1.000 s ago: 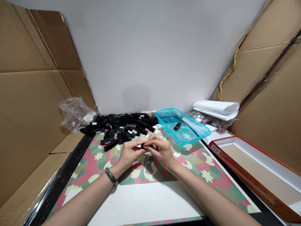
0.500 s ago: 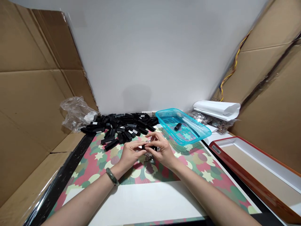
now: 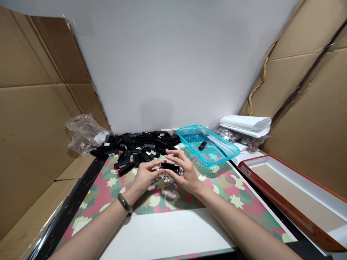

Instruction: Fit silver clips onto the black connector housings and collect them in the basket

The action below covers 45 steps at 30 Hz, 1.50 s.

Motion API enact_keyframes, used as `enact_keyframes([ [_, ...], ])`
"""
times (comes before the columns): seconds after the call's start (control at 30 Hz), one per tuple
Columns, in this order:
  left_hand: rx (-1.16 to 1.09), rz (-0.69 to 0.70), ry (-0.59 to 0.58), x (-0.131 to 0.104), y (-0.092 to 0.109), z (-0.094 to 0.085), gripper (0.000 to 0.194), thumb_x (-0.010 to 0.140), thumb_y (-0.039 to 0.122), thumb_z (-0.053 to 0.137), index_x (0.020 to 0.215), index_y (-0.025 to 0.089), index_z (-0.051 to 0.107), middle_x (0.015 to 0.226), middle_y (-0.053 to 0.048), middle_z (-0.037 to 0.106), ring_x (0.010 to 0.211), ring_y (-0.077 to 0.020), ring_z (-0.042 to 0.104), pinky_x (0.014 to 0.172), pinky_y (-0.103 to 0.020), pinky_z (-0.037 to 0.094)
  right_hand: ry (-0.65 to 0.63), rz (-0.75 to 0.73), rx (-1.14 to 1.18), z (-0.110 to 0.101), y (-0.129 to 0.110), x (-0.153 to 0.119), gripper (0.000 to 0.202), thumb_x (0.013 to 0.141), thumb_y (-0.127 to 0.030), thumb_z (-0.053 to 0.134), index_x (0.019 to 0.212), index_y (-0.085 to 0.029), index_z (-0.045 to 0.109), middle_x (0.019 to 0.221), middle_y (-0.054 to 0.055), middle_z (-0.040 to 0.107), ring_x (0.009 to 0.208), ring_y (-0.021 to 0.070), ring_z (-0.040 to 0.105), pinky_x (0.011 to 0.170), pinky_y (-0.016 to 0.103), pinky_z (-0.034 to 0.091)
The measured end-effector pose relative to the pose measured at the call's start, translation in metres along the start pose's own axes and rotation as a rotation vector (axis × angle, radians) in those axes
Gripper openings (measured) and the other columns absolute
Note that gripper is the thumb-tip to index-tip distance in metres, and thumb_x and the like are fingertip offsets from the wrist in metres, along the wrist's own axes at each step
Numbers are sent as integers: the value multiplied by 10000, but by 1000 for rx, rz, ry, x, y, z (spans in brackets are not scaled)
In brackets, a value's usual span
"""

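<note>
Between my two hands is a small black oblong plastic piece (image 3: 170,167), held level with its long side facing me. My left hand (image 3: 146,177) grips its left end between thumb and fingers, with a green bangle (image 3: 125,203) on that wrist. My right hand (image 3: 185,172) is closed on the right end, thumb below and fingers above. Just under the piece lies a heap of small shiny metal parts (image 3: 166,180), partly covered by my hands. Behind my left hand spreads a pile of similar black pieces (image 3: 135,144), several with white labels.
A blue plastic basket (image 3: 227,159) holds one black piece (image 3: 202,145). To the right lies a red-edged shallow box (image 3: 287,195); behind it are bags of metal parts (image 3: 251,142) and white paper (image 3: 245,126). A clear plastic bag (image 3: 84,131) rests at left. Cardboard walls (image 3: 35,119) flank the table.
My hands have turned the black piece and spread apart slightly, so its long face now shows. More of the metal heap is visible. The whole view has shifted a little.
</note>
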<state>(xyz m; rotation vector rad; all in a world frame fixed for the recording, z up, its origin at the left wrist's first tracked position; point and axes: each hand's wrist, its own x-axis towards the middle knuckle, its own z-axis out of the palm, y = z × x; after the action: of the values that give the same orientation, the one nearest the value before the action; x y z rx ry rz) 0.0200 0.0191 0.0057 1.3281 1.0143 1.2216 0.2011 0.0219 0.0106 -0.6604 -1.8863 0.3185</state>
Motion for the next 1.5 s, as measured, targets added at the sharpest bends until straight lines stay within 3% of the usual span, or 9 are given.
enact_keyframes([
  [0.13, -172, -120, -52, 2, 2, -4, 424, 619, 284, 874, 1019, 175, 783, 860, -75, 779, 678, -163, 674, 610, -253, 522, -120, 23, -3, 1, 9, -2, 450, 861, -288, 707, 1292, -231, 594, 1157, 101, 706, 1053, 240, 675, 900, 378, 544],
  [0.27, -365, -167, -119, 5, 3, -9, 405, 629, 316, 875, 998, 172, 785, 1004, -106, 764, 827, -193, 701, 731, -272, 551, -118, -17, -41, 4, 17, -7, 398, 907, -227, 635, 1302, -240, 589, 1065, 85, 749, 864, 212, 725, 742, 311, 567],
  [0.37, -401, -197, -153, 6, 5, -11, 344, 691, 373, 831, 960, 162, 790, 1006, -111, 756, 864, -195, 696, 812, -290, 553, -89, -59, -84, 5, 16, -9, 405, 907, -214, 623, 1309, -240, 580, 1076, 93, 747, 866, 218, 730, 745, 318, 572],
  [0.5, -345, -255, -206, 6, 9, -10, 248, 672, 337, 841, 801, 135, 780, 765, -81, 730, 664, -154, 652, 647, -249, 528, -117, -71, -116, 4, 11, -8, 392, 902, -185, 613, 1288, -248, 588, 1082, 86, 744, 911, 223, 726, 804, 339, 575],
  [0.7, -376, -313, -203, 7, 10, -10, 307, 600, 341, 884, 800, 130, 786, 724, -72, 719, 612, -137, 631, 587, -231, 494, -151, -97, -156, 5, 11, -10, 432, 908, -138, 575, 1326, -246, 545, 1136, 88, 723, 974, 228, 709, 803, 339, 571],
  [0.93, -288, -248, -189, 6, 8, -10, 329, 658, 385, 856, 850, 124, 794, 662, -65, 709, 567, -133, 606, 580, -256, 485, -166, -110, -210, 5, 12, -13, 474, 898, -124, 544, 1358, -236, 524, 1098, 98, 728, 922, 231, 714, 753, 341, 580],
  [1.17, -193, -132, -229, 7, 3, -14, 572, 631, 278, 884, 1177, 224, 725, 1107, -104, 742, 876, -200, 692, 764, -289, 530, -39, 64, -11, 9, 3, -11, 335, 898, -242, 638, 1231, -251, 602, 1089, 75, 743, 894, 225, 732, 760, 324, 584],
  [1.33, -162, -108, -198, 8, -1, -16, 446, 635, 253, 876, 1064, 193, 773, 989, -95, 768, 804, -191, 686, 689, -264, 522, 22, 163, 27, 14, -2, -12, 306, 869, -272, 674, 1146, -225, 554, 916, 53, 724, 758, 197, 703, 642, 293, 555],
  [1.5, -210, -142, -210, 8, 0, -19, 399, 679, 297, 856, 1052, 180, 775, 912, -92, 767, 669, -144, 658, 596, -239, 503, 97, -130, -142, 8, -10, -7, 257, 848, -243, 699, 1049, -229, 539, 1003, 91, 696, 919, 241, 659, 805, 394, 529],
])
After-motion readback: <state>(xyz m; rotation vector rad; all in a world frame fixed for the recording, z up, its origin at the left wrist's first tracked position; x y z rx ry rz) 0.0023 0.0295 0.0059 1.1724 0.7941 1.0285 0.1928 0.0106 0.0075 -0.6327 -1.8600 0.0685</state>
